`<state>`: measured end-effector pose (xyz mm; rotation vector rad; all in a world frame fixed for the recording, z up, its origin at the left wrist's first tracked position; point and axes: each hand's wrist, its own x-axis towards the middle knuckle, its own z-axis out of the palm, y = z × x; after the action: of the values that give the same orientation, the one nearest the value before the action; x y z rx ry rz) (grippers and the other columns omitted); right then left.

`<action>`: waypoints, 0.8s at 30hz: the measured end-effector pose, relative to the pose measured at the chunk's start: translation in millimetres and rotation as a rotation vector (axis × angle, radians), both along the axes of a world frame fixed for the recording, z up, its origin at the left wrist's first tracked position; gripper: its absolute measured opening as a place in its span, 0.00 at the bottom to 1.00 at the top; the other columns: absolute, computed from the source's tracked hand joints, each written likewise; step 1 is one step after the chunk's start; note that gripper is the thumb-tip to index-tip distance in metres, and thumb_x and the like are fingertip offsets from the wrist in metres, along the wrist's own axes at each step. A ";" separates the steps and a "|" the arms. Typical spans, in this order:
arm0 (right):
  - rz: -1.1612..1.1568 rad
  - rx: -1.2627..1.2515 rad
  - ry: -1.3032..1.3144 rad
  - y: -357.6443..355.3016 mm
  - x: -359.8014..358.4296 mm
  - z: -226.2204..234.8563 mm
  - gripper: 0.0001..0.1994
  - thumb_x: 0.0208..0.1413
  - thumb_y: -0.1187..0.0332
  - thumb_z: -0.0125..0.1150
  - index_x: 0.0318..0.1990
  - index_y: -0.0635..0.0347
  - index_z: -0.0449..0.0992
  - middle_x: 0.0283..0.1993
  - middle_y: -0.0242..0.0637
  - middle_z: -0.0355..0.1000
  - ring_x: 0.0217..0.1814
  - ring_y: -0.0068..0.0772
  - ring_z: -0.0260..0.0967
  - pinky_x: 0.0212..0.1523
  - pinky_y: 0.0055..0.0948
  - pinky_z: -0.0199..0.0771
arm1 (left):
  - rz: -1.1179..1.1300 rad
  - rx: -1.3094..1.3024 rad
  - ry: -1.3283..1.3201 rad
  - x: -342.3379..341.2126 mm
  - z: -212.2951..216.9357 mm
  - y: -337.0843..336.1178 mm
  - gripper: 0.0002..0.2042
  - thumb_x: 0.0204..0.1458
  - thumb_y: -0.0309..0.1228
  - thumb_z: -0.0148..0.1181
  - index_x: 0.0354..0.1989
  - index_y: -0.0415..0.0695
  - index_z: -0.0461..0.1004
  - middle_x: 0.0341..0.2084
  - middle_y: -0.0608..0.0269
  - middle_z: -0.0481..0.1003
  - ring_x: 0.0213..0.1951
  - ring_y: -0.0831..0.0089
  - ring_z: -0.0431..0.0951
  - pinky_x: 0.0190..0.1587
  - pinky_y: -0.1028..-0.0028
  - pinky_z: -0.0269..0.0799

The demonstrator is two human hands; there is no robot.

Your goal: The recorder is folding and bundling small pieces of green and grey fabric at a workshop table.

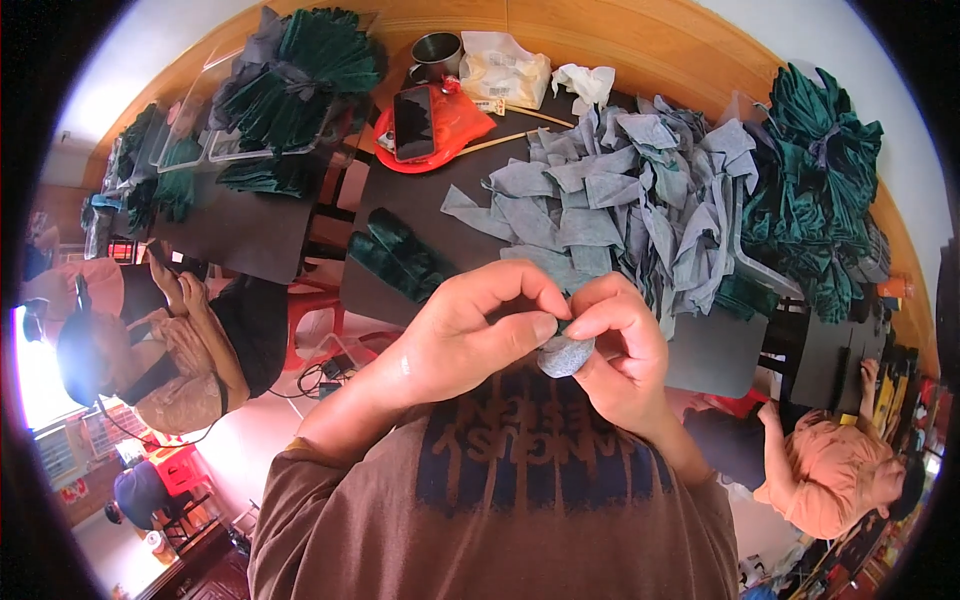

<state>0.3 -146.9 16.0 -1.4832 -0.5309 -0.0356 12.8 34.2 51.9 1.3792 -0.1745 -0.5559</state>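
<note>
My left hand (470, 335) and my right hand (625, 345) meet close in front of my chest, thumbs and forefingers pinched together. Between them is a small rounded piece of grey fabric (565, 358), with a bit of dark green at its top edge. Both hands grip it; the fingertips hide part of it. Just beyond the hands, a heap of grey fabric strips (590, 190) spreads over the dark table (400, 200). Several dark green velvet pieces (395, 255) lie on the table past my left hand.
At the far left of the table, a phone (413, 125) rests on a red plastic dish (460, 125) near a metal cup (436, 55) and a tissue packet (503, 68). Bundled green velvet (825, 190) stands right, more (315, 65) left. People sit at both sides.
</note>
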 end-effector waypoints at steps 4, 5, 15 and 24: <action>0.168 0.188 0.223 -0.5 -0.1 7.1 0.12 0.44 0.79 0.60 0.38 0.61 0.67 0.42 0.38 0.60 0.42 0.27 0.60 0.43 0.22 0.60 | 0.164 -0.024 -0.011 -3.4 -1.5 -3.0 0.04 0.51 0.20 0.51 0.35 0.40 0.70 0.28 0.73 0.67 0.29 0.87 0.65 0.31 0.85 0.62; 0.215 0.213 0.264 -0.6 0.2 8.7 0.13 0.45 0.78 0.60 0.38 0.62 0.67 0.43 0.39 0.59 0.43 0.27 0.59 0.45 0.22 0.58 | 0.163 -0.024 -0.010 -4.1 -4.3 -4.7 0.04 0.51 0.20 0.51 0.35 0.40 0.70 0.28 0.73 0.67 0.29 0.87 0.65 0.31 0.85 0.62; 0.186 0.071 0.207 7.1 -2.9 9.7 0.09 0.45 0.75 0.64 0.30 0.60 0.68 0.32 0.34 0.64 0.35 0.29 0.62 0.40 0.24 0.59 | 0.486 -0.200 -0.134 -4.7 -5.6 -16.0 0.06 0.52 0.18 0.48 0.38 0.40 0.67 0.29 0.72 0.66 0.31 0.87 0.65 0.35 0.85 0.63; 0.024 0.303 0.314 8.8 -2.6 6.1 0.13 0.50 0.78 0.59 0.43 0.63 0.64 0.43 0.34 0.62 0.44 0.21 0.60 0.46 0.20 0.60 | 0.284 0.328 -0.583 -1.2 -3.3 -11.6 0.15 0.43 0.17 0.55 0.43 0.39 0.70 0.28 0.60 0.68 0.31 0.70 0.70 0.36 0.75 0.68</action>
<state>-2.4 -138.1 22.1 -1.1577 -0.2735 0.1291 11.6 22.6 48.7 1.8258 -0.3611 0.0735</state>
